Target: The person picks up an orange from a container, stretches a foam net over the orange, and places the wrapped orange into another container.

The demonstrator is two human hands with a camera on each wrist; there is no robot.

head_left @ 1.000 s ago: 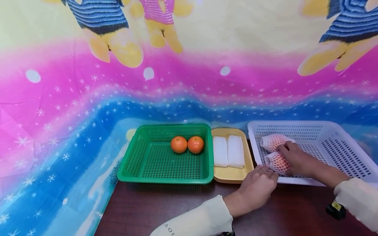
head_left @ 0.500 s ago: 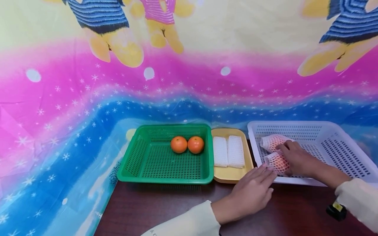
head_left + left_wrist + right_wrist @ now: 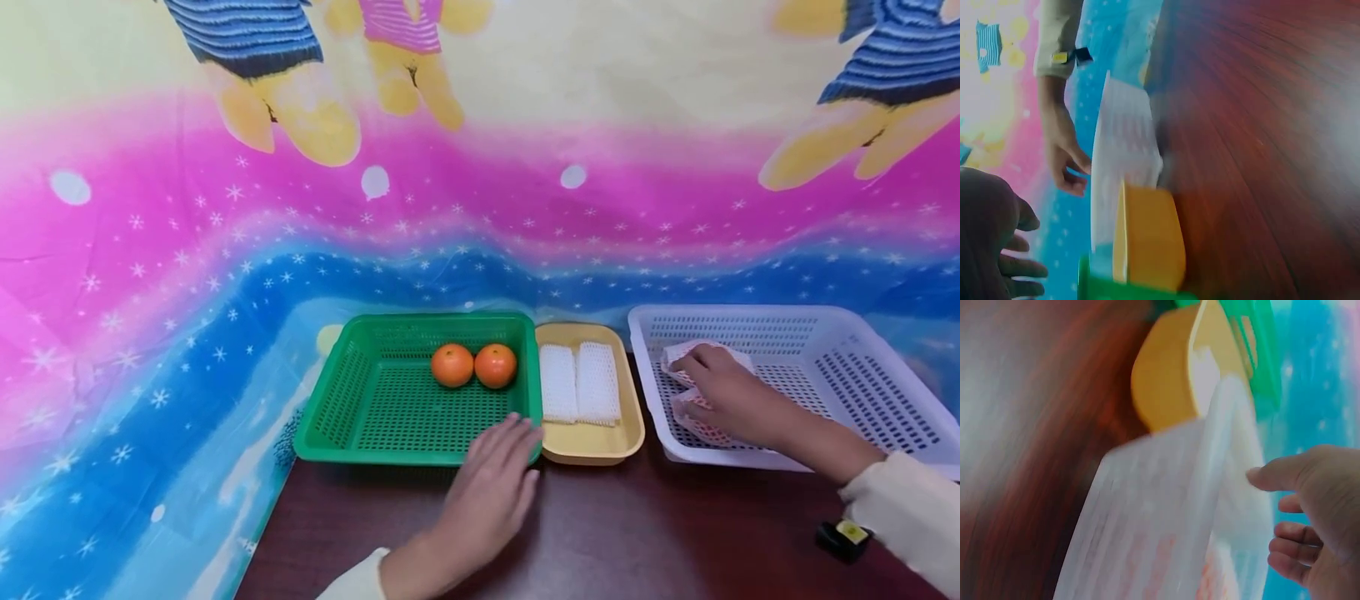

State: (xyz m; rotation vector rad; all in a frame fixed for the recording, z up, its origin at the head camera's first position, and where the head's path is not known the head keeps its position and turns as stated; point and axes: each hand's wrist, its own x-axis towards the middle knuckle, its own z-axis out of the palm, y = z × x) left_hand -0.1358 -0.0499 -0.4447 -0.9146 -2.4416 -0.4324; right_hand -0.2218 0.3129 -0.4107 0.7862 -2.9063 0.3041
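My left hand (image 3: 483, 492) is over the table by the front right corner of the green basket (image 3: 405, 457), its fingers straight and holding nothing. Two bare oranges (image 3: 452, 365) sit inside that basket. Over the left part of the white basket (image 3: 750, 313), my right hand (image 3: 738, 400) hovers with loosely bent fingers. Beneath it lie two orange fruits in white foam nets, the nearer netted fruit (image 3: 701, 423) and the farther netted fruit (image 3: 675, 355), both partly hidden by the hand. In the right wrist view, the right hand (image 3: 1329, 512) shows nothing between thumb and fingers.
A yellow tray (image 3: 581, 448) stands between the baskets with two flat white foam nets, the left net (image 3: 558, 383) and the right net (image 3: 598, 383). The dark wooden table (image 3: 615, 533) runs along the front. A printed cloth (image 3: 480, 200) hangs behind.
My left hand has left the white basket's front left corner and moved left to the green basket. The right hand has let go of the nearer netted fruit and shifted slightly left above the fruits.
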